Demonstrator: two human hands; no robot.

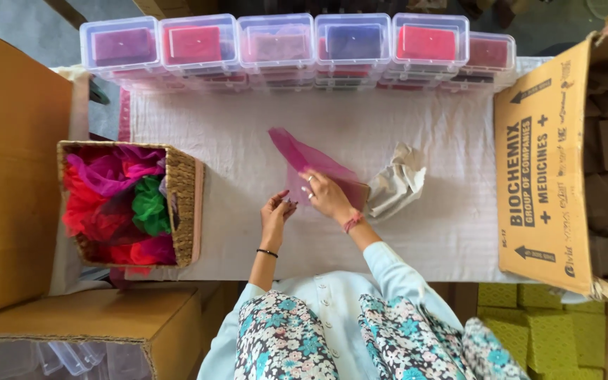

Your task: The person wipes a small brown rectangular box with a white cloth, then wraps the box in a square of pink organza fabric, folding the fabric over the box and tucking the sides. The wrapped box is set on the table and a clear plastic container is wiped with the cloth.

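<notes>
Pinching the edge of a pink net pouch [312,163] flat on the counter [233,134], the right hand [325,195] grips it; the left hand [276,211], fingers curled, holds its near corner, steadying it.

pink net pouch [311,160]: near end tucked behind the right hand [326,195], can't see the grip on it
big cardboard box [543,169]: cut off at right edge
lower lidded boxes [276,79]: hidden under the top row
basket [186,204]: bottom buried in fabric
</notes>
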